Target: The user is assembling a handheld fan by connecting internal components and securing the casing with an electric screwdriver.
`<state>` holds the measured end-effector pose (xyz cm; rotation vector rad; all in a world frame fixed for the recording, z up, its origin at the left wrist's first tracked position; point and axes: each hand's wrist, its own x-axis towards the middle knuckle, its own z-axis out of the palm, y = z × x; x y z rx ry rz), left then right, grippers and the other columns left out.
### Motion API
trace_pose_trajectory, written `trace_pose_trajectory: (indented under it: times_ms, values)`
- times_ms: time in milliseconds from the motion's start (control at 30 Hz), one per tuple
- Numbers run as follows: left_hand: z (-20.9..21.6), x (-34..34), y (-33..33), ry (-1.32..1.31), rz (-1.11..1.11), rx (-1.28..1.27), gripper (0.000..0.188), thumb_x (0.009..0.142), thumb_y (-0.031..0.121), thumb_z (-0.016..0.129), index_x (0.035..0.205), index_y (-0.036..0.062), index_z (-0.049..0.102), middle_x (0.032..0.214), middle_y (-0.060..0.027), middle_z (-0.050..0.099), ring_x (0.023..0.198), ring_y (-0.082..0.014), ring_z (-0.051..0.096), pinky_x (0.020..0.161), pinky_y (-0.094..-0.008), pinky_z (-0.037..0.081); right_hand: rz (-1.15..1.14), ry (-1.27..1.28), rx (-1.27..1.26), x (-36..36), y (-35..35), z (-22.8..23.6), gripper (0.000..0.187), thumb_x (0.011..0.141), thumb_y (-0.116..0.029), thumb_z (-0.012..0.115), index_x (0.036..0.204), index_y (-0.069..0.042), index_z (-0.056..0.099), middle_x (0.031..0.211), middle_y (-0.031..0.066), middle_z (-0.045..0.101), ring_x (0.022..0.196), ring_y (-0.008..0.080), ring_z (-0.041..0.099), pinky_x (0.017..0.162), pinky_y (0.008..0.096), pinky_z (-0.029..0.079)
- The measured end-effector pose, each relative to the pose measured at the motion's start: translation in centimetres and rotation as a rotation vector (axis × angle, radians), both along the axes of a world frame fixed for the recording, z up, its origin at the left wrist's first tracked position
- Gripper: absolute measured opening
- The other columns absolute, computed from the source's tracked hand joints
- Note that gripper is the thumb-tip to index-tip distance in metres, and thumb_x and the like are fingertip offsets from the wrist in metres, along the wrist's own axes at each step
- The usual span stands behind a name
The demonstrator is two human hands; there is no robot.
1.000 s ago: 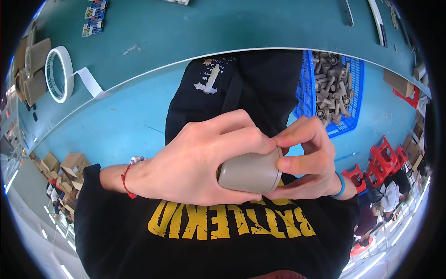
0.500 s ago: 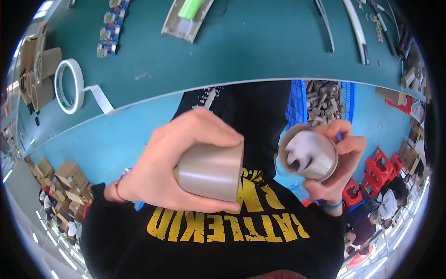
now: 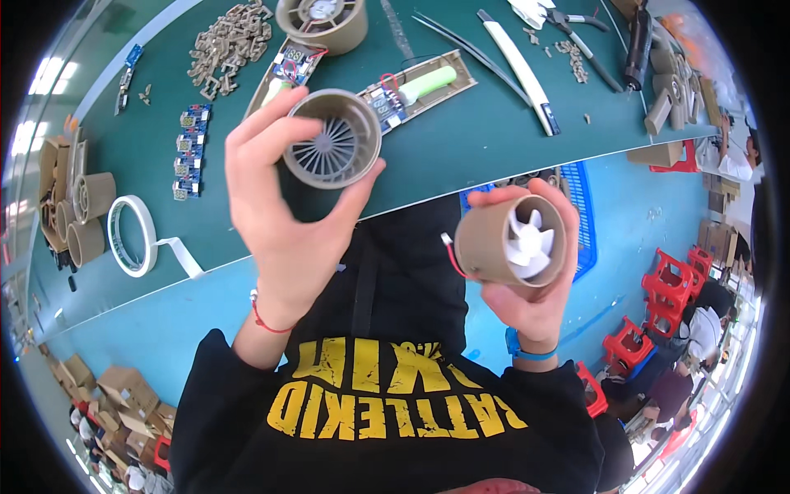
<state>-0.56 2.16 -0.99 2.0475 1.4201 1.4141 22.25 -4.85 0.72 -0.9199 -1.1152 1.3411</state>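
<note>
My left hand (image 3: pixel 271 193) is closed around a beige plastic cylinder (image 3: pixel 358 160), thumb and fingers on opposite sides of its rim. The cylinder's mouth tilts toward me, showing a grille of radial slats at its far end. In my right hand (image 3: pixel 527 309) is a beige fan housing (image 3: pixel 479 247), gripped around its outer wall. Inside its open end sits a white fan (image 3: pixel 531 243) with several blades. A red lead (image 3: pixel 455 262) with a small white connector hangs from the housing's left side. The two parts are held apart, near the table's front edge.
On the green table (image 3: pixel 444 173) lie handle shells with green batteries (image 3: pixel 429 84), blue circuit boards (image 3: pixel 191 148), a tape roll (image 3: pixel 132 237), small beige parts (image 3: pixel 229 49), tweezers (image 3: pixel 473 58) and pliers (image 3: pixel 584 49). A blue basket (image 3: pixel 586 222) stands below the edge.
Both hands have turned their parts, so the grille and the fan now face up toward me. My left hand has moved forward over the table. More of the table has come into view.
</note>
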Motion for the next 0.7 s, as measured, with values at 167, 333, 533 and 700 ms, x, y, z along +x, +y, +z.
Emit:
trace_pose_trajectory:
  times_ms: [167,333,533,700]
  values:
    - [0.0,-0.6,-0.4,-0.003,-0.055,0.275,0.071,0.07,0.017,0.09,0.127,0.004,0.05,0.139,-0.0259,0.047,0.131,-0.0378,0.049,0.107,-0.0454,0.04,-0.002,-0.168,0.129,-0.2,0.9,-0.2,0.085,0.068,0.006,0.08,0.141,-0.002,0.037,0.134,0.0255,0.057,0.136,0.0356,0.05,0.109,0.0446,0.044]
    - [3.0,1.7,-3.7,-0.378,-0.605,-0.339,0.084,0.076,0.018,0.087,0.143,-0.0017,0.041,0.148,-0.0267,0.04,0.139,-0.0378,0.043,0.113,-0.0449,0.036,0.168,-0.275,0.32,-0.9,1.9,0.8,0.082,0.065,-0.002,0.089,0.135,-0.003,0.047,0.134,0.0263,0.057,0.133,0.0379,0.051,0.109,0.0458,0.041]
    - [2.5,0.7,-3.4,-0.396,-0.653,-0.445,0.076,0.068,0.007,0.089,0.135,-0.0004,0.055,0.129,-0.0173,0.061,0.116,-0.0319,0.063,0.098,-0.0387,0.05,0.177,-0.746,0.49,1.9,3.1,6.0,0.056,0.057,-0.002,0.086,0.111,-0.007,0.073,0.118,0.0146,0.064,0.093,0.024,0.065,0.075,0.0337,0.054]
    - [2.5,-0.3,-2.7,-0.367,-0.772,-0.558,0.076,0.068,0.018,0.091,0.134,0.0013,0.057,0.121,-0.0151,0.062,0.108,-0.031,0.063,0.091,-0.0377,0.052,0.373,-1.095,0.584,-0.4,5.3,9.1,0.038,0.063,-0.009,0.083,0.098,-0.006,0.071,0.089,0.0036,0.067,0.064,0.0173,0.063,0.054,0.0265,0.049]
